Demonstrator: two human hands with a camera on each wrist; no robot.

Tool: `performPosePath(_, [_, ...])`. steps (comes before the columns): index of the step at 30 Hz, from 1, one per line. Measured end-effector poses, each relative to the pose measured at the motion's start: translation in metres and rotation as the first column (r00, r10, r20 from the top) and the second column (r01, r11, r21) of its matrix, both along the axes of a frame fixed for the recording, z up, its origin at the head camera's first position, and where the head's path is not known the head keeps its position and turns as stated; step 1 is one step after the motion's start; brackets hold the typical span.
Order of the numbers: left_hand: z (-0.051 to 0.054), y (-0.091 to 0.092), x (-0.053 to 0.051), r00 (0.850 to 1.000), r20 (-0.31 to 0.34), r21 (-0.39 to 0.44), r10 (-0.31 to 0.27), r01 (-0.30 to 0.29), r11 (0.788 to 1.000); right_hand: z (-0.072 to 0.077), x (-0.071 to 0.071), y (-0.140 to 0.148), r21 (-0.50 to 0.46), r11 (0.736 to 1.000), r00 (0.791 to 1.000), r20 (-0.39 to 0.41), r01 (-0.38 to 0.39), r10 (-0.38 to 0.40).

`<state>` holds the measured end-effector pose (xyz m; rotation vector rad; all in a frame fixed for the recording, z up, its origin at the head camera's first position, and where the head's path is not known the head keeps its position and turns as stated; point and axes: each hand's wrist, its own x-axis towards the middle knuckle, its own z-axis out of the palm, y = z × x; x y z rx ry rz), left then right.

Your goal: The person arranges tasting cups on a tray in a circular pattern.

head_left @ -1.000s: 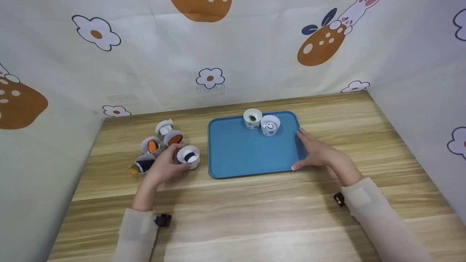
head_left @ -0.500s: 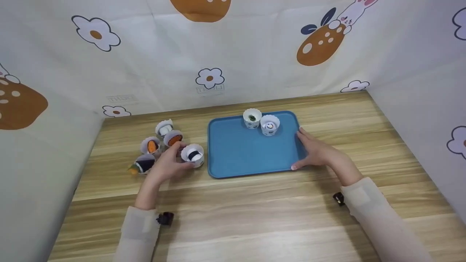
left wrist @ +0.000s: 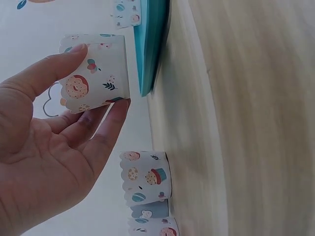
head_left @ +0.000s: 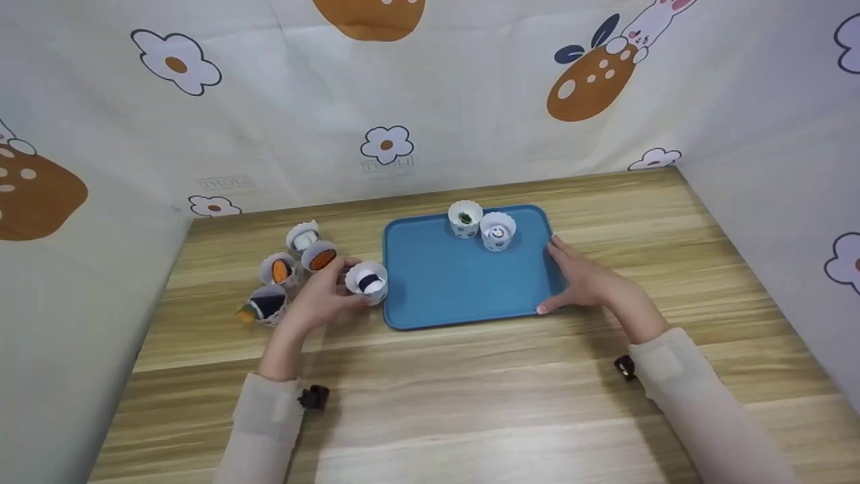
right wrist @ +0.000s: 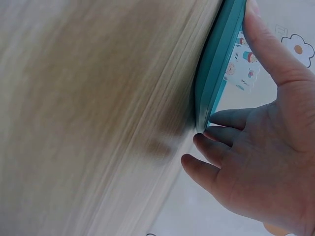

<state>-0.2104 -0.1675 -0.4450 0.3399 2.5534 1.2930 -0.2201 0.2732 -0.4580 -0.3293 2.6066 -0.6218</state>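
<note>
- Cup of dark-wrapped roll, cup with an orange topping, cup with a white filling and cup with an orange-red filling form a cluster toward the left edge of the table; these four have kept their places.
- Left hand has moved rightward over the last second, its grip narrow, thumb and fingers pinching the sides of one cup.
- Black-banded cup, the one held, has come away from the cluster to the left edge of the tray; its base looks raised off the table in the left wrist view. It now sits between the two groups, apparently not yet set down.
- Leafy-green cup and cup with a round white piece stand side by side along the tray's far edge, unmoved.
- Right hand remains spread wide at the tray's right edge, thumb by the near right corner, holding no cup.
</note>
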Motion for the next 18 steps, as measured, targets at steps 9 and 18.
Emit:
performPosePath(9, [0.003, 0.010, -0.006, 1.000, 0.005, 0.015, -0.019, 0.018, 1.000, 0.000, 0.001, 0.000, -0.002, 1.000, 1.000, 0.009, 0.008, -0.008])
performPosePath(18, [0.005, 0.020, -0.010, 0.999, -0.019, 0.035, -0.045, 0.046, 0.998, 0.001, 0.001, 0.000, -0.007, 1.000, 1.000, -0.008, -0.015, 0.015])
